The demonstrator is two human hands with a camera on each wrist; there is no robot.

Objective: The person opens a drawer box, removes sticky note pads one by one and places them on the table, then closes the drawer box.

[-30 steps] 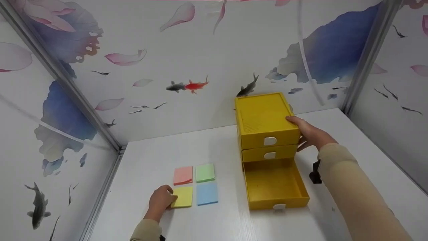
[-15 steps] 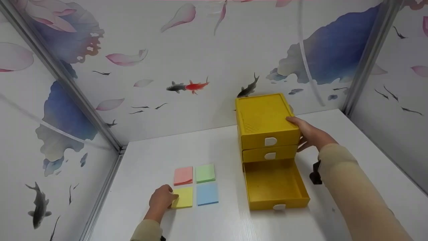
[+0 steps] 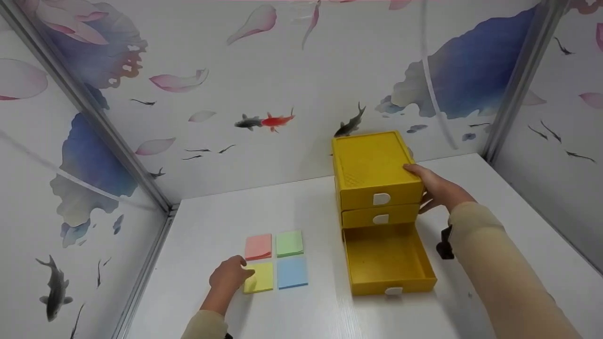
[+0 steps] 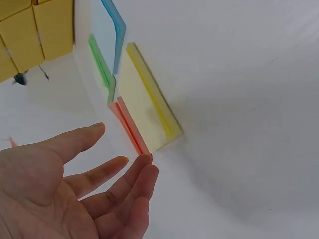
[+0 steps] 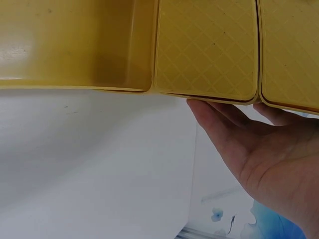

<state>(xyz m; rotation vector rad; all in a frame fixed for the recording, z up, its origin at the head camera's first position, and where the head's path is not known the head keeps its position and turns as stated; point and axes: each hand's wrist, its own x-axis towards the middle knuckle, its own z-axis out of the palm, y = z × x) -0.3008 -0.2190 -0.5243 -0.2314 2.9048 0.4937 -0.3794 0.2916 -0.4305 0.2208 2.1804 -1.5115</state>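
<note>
My left hand (image 3: pixel 228 278) hovers beside a yellow sticky-note pad (image 3: pixel 262 280), its fingers loosely bent and holding nothing. In the left wrist view the fingertips (image 4: pixel 144 160) overlap the corner of the pink pad (image 4: pixel 130 128). Green (image 3: pixel 289 243) and blue (image 3: pixel 292 272) pads complete the close group on the white table. On the right, my right hand (image 3: pixel 438 185) rests against a yellow drawer box (image 3: pixel 374 157), thumb over its top edge. Its other fingers touch the side, fairly straight in the right wrist view. The box's bottom drawer (image 3: pixel 393 259) is pulled out and bare inside.
The white table (image 3: pixel 216 214) meets a printed back wall (image 3: pixel 198 141) and metal corner posts (image 3: pixel 162 197). The drawer box stands near that wall. Its upper two drawers (image 3: pixel 358 217) are pushed in, each with a white tab.
My left hand has lifted slightly and its fingers have come away from the yellow pad, which has shifted a little to the right. The right hand and drawer box stay put.
</note>
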